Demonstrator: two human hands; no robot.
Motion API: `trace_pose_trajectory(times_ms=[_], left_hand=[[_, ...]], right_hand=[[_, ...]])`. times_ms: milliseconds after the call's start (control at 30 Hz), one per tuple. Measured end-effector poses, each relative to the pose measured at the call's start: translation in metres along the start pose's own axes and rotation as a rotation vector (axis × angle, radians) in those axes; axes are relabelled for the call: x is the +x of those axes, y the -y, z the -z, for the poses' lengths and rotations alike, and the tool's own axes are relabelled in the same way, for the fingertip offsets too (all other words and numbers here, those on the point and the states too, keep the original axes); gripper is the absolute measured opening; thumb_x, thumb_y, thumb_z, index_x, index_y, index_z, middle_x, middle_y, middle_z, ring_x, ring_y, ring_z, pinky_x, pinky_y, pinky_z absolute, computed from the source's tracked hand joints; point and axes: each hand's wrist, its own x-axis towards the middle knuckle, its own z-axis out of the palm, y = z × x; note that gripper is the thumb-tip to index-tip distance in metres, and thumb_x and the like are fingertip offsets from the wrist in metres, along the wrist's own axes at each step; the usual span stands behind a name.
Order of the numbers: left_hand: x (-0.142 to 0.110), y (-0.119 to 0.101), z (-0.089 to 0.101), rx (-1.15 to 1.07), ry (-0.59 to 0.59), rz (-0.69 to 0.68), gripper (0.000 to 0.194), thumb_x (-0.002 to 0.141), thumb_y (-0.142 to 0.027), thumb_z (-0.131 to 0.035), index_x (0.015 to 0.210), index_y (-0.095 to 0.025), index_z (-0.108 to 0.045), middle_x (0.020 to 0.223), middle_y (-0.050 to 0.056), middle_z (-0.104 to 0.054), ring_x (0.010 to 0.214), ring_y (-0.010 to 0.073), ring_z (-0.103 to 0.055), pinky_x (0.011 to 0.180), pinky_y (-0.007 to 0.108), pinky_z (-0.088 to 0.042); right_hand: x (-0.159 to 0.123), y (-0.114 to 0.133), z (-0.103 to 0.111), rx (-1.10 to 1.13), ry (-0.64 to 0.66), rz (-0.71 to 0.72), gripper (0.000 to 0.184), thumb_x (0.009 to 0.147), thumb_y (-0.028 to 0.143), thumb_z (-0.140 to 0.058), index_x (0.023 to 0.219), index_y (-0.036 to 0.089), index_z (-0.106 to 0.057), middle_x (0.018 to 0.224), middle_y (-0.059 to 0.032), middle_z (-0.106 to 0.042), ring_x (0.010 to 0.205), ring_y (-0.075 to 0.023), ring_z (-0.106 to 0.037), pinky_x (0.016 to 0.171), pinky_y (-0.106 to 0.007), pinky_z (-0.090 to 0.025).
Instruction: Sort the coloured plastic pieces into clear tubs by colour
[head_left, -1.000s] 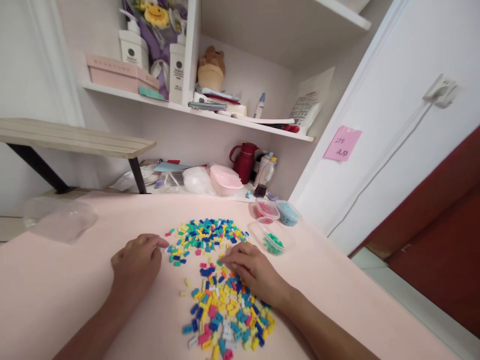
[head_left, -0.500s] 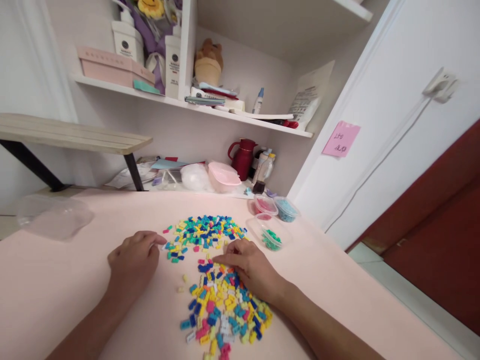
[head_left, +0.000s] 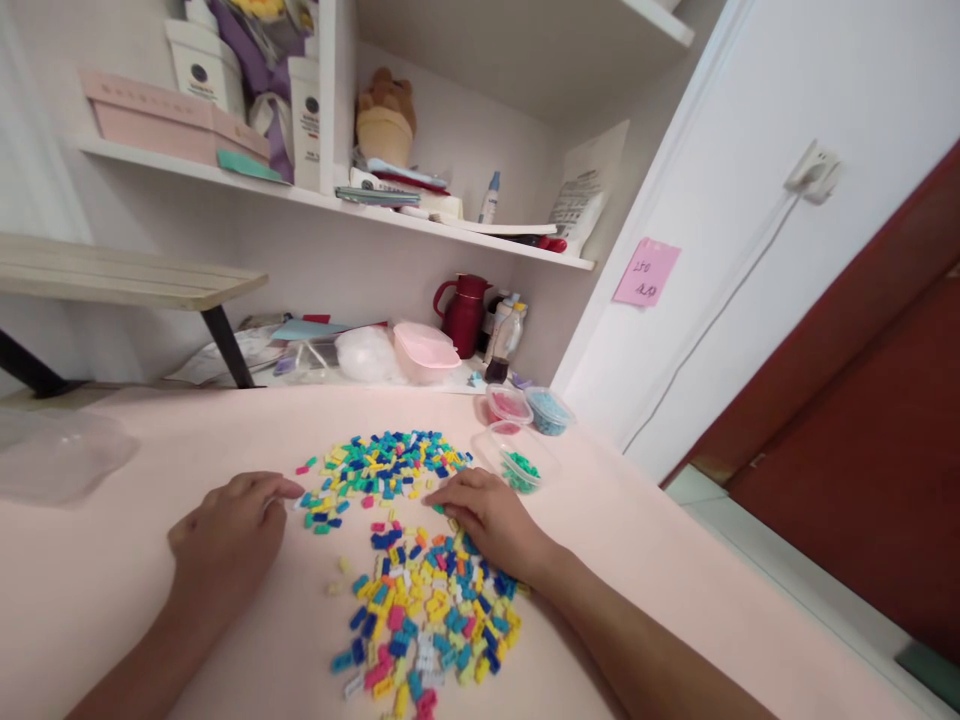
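Small coloured bricks lie in two heaps on the pink table (head_left: pixel 675 590): a far heap (head_left: pixel 382 465) and a near heap (head_left: pixel 427 620). My left hand (head_left: pixel 225 535) rests on the table left of the far heap, fingers curled, thumb and forefinger pinched at what looks like a small white brick. My right hand (head_left: pixel 491 520) lies between the heaps, fingers bent, fingertips on bricks at the far heap's near edge. What they pinch is too small to name.
Three small clear tubs stand right of the far heap: green bricks (head_left: pixel 517 467), pink bricks (head_left: pixel 506 405), blue bricks (head_left: pixel 549 410). A clear lid (head_left: pixel 56 455) lies far left. A red jug (head_left: pixel 465 312), bottles and a pink bowl (head_left: pixel 424 350) stand at the back under the shelf.
The view has swung right and down a little. My right hand has moved from the near heap up to the edge of the far heap. The left hand stays put.
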Motion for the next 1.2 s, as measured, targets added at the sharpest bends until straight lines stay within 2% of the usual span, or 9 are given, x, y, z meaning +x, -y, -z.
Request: trace_pose_trajectory(times_ms=[167,367,500,667,733,800,1000,1067,1200], left_hand=[[0.002,0.0,0.001,0.008,0.011,-0.006,0.034,0.087,-0.019,-0.042,0.09,-0.031,-0.074,0.122,0.002,-0.068,0.121,0.0295,-0.057,0.099,0.049,-0.041],[0.0,-0.004,0.005,0.009,0.016,0.004,0.035,0.087,-0.018,-0.042,0.089,-0.031,-0.074,0.119,0.002,-0.069,0.118,0.0292,-0.058,0.098,0.048,-0.042],[0.0,-0.002,0.004,-0.007,0.012,0.001,0.034,0.086,-0.018,-0.043,0.089,-0.031,-0.074,0.12,0.002,-0.069,0.118,0.0293,-0.058,0.098,0.049,-0.041],[0.001,-0.004,0.004,0.016,0.039,0.029,0.034,0.087,-0.019,-0.042,0.093,-0.03,-0.073,0.123,0.002,-0.068,0.121,0.0276,-0.055,0.101,0.048,-0.039],[0.001,-0.005,0.004,0.031,0.047,0.044,0.035,0.088,-0.019,-0.039,0.096,-0.029,-0.072,0.123,0.001,-0.067,0.122,0.0266,-0.055,0.102,0.046,-0.038],[0.003,-0.005,0.004,0.04,0.053,0.048,0.035,0.089,-0.019,-0.039,0.097,-0.029,-0.072,0.123,0.002,-0.067,0.123,0.0262,-0.054,0.103,0.045,-0.038],[0.008,-0.001,0.005,0.041,0.091,0.057,0.035,0.089,-0.023,-0.039,0.1,-0.028,-0.071,0.127,0.005,-0.064,0.124,0.0285,-0.054,0.104,0.046,-0.039],[0.008,-0.001,0.006,0.043,0.095,0.056,0.035,0.089,-0.025,-0.039,0.101,-0.028,-0.071,0.128,0.006,-0.063,0.124,0.0298,-0.054,0.103,0.048,-0.039],[0.008,-0.004,0.009,0.043,0.087,0.062,0.035,0.089,-0.028,-0.038,0.1,-0.028,-0.071,0.128,0.006,-0.063,0.125,0.0306,-0.054,0.102,0.049,-0.04]], right_hand=[[0.007,-0.002,-0.007,-0.019,-0.017,-0.047,0.029,0.091,0.011,-0.057,0.106,0.028,-0.076,0.096,-0.0055,-0.067,0.092,-0.0191,-0.064,0.08,-0.03,-0.051],[0.006,0.002,-0.001,0.014,0.005,-0.046,0.026,0.089,0.014,-0.06,0.105,0.027,-0.075,0.098,-0.0048,-0.069,0.095,-0.0187,-0.065,0.084,-0.03,-0.051],[0.007,0.004,0.002,0.02,0.009,-0.069,0.02,0.087,0.013,-0.061,0.097,0.026,-0.072,0.1,-0.0024,-0.071,0.098,-0.0183,-0.064,0.088,-0.03,-0.049],[0.007,0.01,0.007,0.002,0.013,-0.065,0.019,0.083,0.008,-0.061,0.092,0.024,-0.066,0.097,-0.0009,-0.071,0.095,-0.0176,-0.064,0.084,-0.028,-0.047],[0.005,0.012,0.016,-0.027,-0.046,-0.04,0.016,0.086,0.011,-0.059,0.093,0.024,-0.065,0.097,-0.0023,-0.07,0.092,-0.0184,-0.063,0.082,-0.029,-0.046],[0.001,0.01,0.031,-0.05,-0.162,-0.057,0.012,0.089,0.016,-0.057,0.094,0.024,-0.065,0.095,-0.0038,-0.07,0.089,-0.0193,-0.063,0.08,-0.031,-0.046],[-0.01,-0.021,0.079,-0.118,-0.525,-0.287,0.011,0.092,0.024,-0.056,0.092,0.023,-0.067,0.093,-0.0052,-0.071,0.087,-0.0223,-0.062,0.079,-0.036,-0.046],[-0.013,-0.032,0.084,-0.171,-0.546,-0.347,0.012,0.091,0.024,-0.056,0.091,0.023,-0.068,0.093,-0.0049,-0.071,0.089,-0.0231,-0.062,0.08,-0.037,-0.046],[-0.016,-0.042,0.082,-0.306,-0.468,-0.431,0.015,0.09,0.022,-0.058,0.093,0.024,-0.072,0.095,-0.0053,-0.073,0.095,-0.0256,-0.062,0.085,-0.04,-0.045]])
